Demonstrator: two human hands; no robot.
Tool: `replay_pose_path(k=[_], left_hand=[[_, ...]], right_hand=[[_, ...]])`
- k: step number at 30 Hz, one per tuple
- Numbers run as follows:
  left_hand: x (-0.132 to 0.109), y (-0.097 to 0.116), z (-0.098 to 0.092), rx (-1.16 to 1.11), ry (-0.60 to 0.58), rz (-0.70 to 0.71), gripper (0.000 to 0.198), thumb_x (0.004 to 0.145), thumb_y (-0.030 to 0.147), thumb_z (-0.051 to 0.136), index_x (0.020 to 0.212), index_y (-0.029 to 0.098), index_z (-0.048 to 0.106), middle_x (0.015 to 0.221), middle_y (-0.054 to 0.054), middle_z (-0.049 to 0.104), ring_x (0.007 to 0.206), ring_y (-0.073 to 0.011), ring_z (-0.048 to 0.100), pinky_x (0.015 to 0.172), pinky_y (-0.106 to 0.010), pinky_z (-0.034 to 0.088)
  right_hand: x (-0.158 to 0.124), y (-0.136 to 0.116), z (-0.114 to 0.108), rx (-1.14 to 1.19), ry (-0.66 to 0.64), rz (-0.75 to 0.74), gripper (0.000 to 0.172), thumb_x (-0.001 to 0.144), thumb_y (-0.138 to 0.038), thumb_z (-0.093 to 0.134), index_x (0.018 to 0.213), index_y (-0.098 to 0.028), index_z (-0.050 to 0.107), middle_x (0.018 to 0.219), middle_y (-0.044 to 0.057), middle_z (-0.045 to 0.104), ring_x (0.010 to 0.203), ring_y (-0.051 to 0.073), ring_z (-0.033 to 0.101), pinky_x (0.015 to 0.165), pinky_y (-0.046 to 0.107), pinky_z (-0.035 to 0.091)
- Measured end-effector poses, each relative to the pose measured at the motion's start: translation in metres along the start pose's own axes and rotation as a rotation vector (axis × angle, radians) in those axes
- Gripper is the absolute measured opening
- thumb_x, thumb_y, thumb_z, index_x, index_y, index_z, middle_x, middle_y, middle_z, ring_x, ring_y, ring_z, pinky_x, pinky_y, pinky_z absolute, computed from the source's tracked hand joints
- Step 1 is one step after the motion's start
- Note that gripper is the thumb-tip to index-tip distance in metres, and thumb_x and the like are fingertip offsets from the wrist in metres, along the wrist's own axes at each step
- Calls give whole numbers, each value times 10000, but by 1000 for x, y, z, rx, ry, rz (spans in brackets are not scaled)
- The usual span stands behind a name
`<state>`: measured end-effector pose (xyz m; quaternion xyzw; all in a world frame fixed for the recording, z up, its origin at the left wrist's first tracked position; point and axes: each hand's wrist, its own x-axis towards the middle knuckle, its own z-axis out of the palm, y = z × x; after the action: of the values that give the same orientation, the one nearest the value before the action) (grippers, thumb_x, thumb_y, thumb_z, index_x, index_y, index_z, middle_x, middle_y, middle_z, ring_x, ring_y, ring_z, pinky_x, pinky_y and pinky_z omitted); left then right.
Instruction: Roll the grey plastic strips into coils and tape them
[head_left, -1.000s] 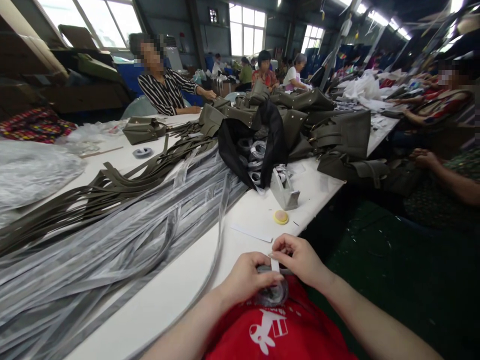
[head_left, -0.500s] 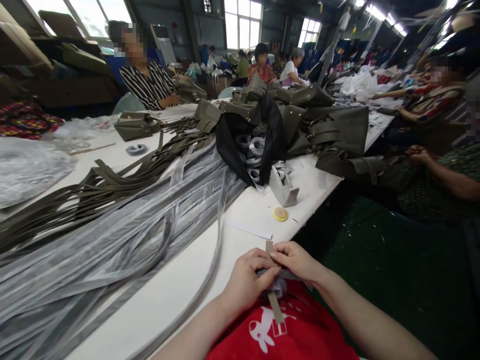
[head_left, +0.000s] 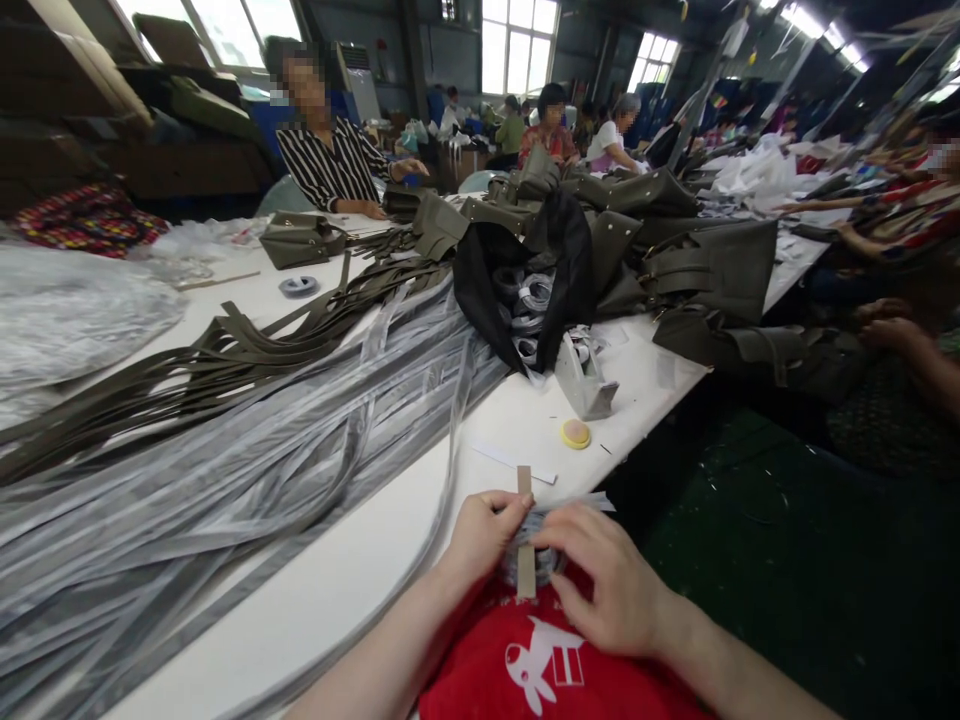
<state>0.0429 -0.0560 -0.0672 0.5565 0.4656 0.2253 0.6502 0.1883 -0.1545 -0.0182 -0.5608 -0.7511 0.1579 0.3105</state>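
Observation:
A coiled grey strap (head_left: 508,572) in clear plastic film is held close to my red apron (head_left: 540,660), by the table edge. Across the coil runs a tan strip (head_left: 526,575), its upper end standing above my fingers. My left hand (head_left: 480,535) is closed, thumb and forefinger pinching the strip at the coil's far side. With curved fingers, my right hand (head_left: 611,580) grips the coil's right side, forefinger beside the strip and thumb lower down. A loose strap end (head_left: 596,502) sticks out behind the right hand. Part of the coil is hidden by my fingers.
On the white table (head_left: 360,610) lie long film-wrapped straps (head_left: 247,440), olive straps (head_left: 247,350) and a black bag (head_left: 480,270) of coils. A tape dispenser (head_left: 589,385) and yellow round tin (head_left: 575,433) stand ahead. Olive handbags (head_left: 705,265) are piled beyond; a person (head_left: 330,160) sits across.
My right hand has moved off the strip's upper end, down to the coil's right side. My left hand now pinches the strip's upper part. The view has swung left.

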Motion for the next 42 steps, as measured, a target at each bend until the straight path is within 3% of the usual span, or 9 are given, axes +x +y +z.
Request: replay_pose_path(k=[2,4,9,13,16,23,29,36,42], left_hand=[[1,4,1,-11,10,26,419,733,489,657,776,84,756,730,-76,716,657,-172,571,613,-261,420],[1,8,3,-1,3,44,403,738,479,652,747,89,751,695,-63,700,642,-164,558,606,-256,412],[-6,16,10,67,-74,172,357,804,411,575,651,114,700,588,-19,610,579,-134,502,551,-233,379],[-15,21,11,180,-92,305,385,878,373,480,644,132,668,599,-17,597,589,-130,513,582,-232,387],[-19,22,11,284,-169,360,217,798,337,625,737,144,705,723,-37,673,689,-156,582,677,-244,422],[-20,12,8,340,-256,280,122,769,251,631,779,154,705,771,-41,693,713,-161,595,669,-250,429],[-27,12,8,238,-285,295,212,740,165,616,918,176,500,828,-24,684,677,-134,579,608,-235,416],[-33,14,11,195,-404,283,346,751,114,575,1001,208,356,867,-36,714,613,-120,598,586,-241,426],[-33,14,11,284,-354,320,335,724,151,605,1005,186,428,869,-40,699,686,-141,593,626,-256,428]], right_hand=[[-3,-5,7,-83,-12,-127,314,773,-102,537,1040,-226,646,973,74,657,933,235,583,890,392,463],[-3,-1,12,-130,123,-169,273,817,-79,501,980,-220,668,872,59,665,848,217,594,817,372,479],[10,19,8,134,320,130,105,875,-194,596,833,-207,692,773,36,677,742,180,618,687,299,485],[17,28,7,420,264,421,128,779,-279,718,705,-184,674,684,16,673,647,159,612,608,256,484],[15,35,7,562,184,566,196,700,-302,778,656,-162,649,624,2,655,580,137,578,557,236,460],[6,49,-5,863,-159,640,212,745,-331,738,806,-131,698,726,27,704,651,135,634,632,245,496],[2,52,3,899,-88,723,313,653,-299,813,801,-159,575,626,-35,645,565,108,601,561,218,463],[2,54,-1,868,-289,713,273,670,-320,789,776,-127,627,603,-32,599,530,79,507,513,196,366],[2,36,-8,390,-279,492,47,748,-163,643,715,-154,611,664,-11,607,572,104,511,521,214,357]])
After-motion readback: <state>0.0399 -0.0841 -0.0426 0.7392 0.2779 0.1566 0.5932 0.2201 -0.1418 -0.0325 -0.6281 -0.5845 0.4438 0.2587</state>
